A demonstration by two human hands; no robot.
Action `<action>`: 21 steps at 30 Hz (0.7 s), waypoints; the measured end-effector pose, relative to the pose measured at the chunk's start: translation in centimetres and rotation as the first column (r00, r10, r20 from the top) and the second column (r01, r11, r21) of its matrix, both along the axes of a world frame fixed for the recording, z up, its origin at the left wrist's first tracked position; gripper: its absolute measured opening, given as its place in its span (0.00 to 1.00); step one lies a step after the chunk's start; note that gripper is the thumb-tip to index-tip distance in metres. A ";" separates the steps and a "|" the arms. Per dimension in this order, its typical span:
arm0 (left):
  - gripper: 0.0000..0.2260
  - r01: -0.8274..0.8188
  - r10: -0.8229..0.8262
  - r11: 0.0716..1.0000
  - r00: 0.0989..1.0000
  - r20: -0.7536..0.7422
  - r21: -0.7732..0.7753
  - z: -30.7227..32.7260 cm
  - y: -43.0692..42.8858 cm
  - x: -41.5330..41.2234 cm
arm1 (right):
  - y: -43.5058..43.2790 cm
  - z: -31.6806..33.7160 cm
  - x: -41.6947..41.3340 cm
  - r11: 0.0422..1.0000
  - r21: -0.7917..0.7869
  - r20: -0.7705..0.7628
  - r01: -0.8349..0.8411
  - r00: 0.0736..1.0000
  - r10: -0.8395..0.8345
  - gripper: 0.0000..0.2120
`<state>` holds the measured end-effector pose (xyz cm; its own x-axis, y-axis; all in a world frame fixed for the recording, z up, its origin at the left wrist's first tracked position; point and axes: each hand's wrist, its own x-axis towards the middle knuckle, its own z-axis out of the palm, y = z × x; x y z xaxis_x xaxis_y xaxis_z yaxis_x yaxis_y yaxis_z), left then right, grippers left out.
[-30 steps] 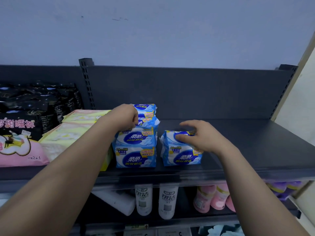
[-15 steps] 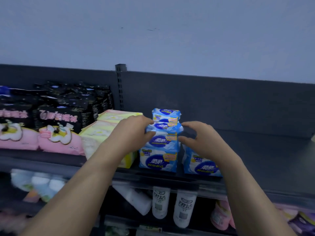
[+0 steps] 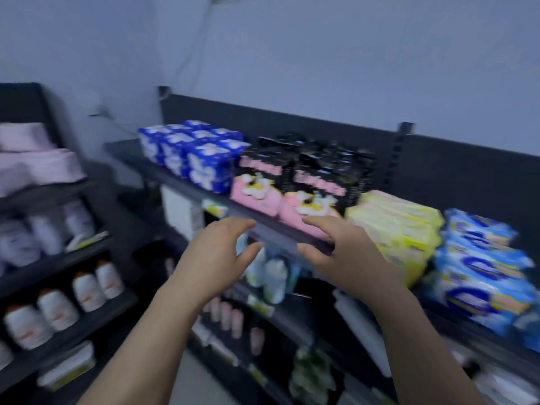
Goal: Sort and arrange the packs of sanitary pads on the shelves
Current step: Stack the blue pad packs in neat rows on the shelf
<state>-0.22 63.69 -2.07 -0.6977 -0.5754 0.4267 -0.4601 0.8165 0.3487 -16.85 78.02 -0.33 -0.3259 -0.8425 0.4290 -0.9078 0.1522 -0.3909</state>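
– On the top shelf, which packs of pads stand where?

– Four kinds in a row. Dark blue packs sit at the far left end, with black and pink packs just beside them. Next come yellow packs stacked flat, and light blue packs piled at the right edge of the view. The blur makes the print unreadable.

– And the hands?

– Both are raised in front of the shelf's front edge, below the black and pink packs. The left hand has its fingers spread and gently bent, with nothing in it. The right hand is likewise spread and holds nothing. Its fingertips lie close to the shelf edge, perhaps touching it, though I cannot tell through the blur.

– Are the hands apart?

– Yes, a gap lies between them, palms turned partly toward each other.

– What surrounds the shelf?

– A dark back panel rises behind the packs, with a pale wall above. Lower shelves hold small pink bottles and other blurred goods. To the left stands a side rack with pink bundles on top and white bottles with brownish caps lower down.
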 end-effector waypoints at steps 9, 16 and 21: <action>0.17 -0.454 0.453 0.887 0.891 0.031 0.080 -3.0 -8.0 26.6 | -16.0 -2.9 21.3 0.946 0.022 0.073 -0.324 0.944 0.322 0.20; 0.18 -0.693 0.693 0.713 0.720 0.041 0.109 -3.5 -10.5 41.1 | -25.2 -3.6 35.3 0.827 0.052 0.100 -0.559 0.827 0.553 0.23; 0.19 -0.783 0.787 0.608 0.616 0.036 0.130 -3.7 -12.8 46.4 | -30.8 -4.5 41.5 0.752 0.060 0.131 -0.657 0.752 0.647 0.23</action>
<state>46.22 50.90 -5.73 0.0548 -0.9449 0.3227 -0.8952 0.0967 0.4351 24.63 47.23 -4.84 0.2828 -0.8999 0.3318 -0.7590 -0.4215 -0.4963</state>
